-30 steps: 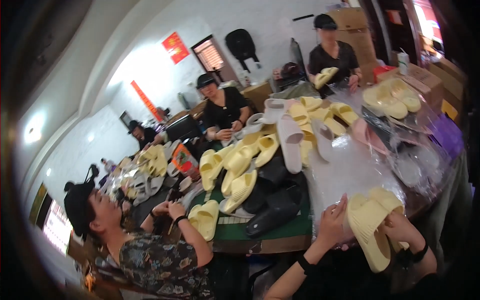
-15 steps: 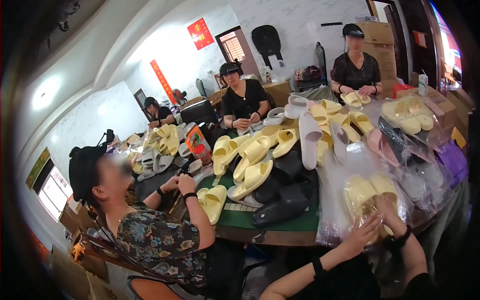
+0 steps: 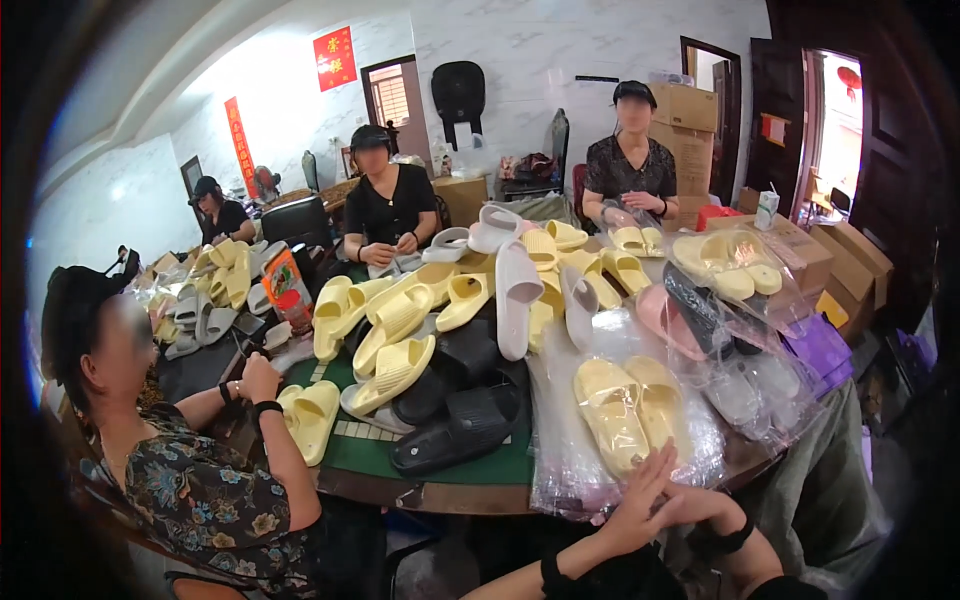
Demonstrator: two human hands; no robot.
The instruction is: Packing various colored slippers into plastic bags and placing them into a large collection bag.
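A pair of pale yellow slippers [image 3: 628, 408] lies side by side on a stack of clear plastic bags [image 3: 560, 440] at the table's near edge. Just in front of their near ends, my left hand [image 3: 640, 508] has its fingers stretched forward and holds nothing. My right hand [image 3: 705, 506] crosses close against it from the right, its fingers extended and partly hidden behind the left. Both wrists wear black bands. To the right of the pair lie bagged white slippers [image 3: 738, 398]; beyond them are pink slippers [image 3: 665, 318] and a bagged yellow pair [image 3: 728, 262].
Loose yellow slippers [image 3: 395, 370] and black slippers [image 3: 458, 432] pile up left of the bags on the green tabletop [image 3: 480, 469]. A person in a floral shirt [image 3: 235, 510] sits close at left; more people work across the table. Cardboard boxes [image 3: 850, 265] stand at right.
My hands have drawn back from the yellow slippers toward me and come together. The view has swung right. The person across at right now handles a clear bag around yellow slippers.
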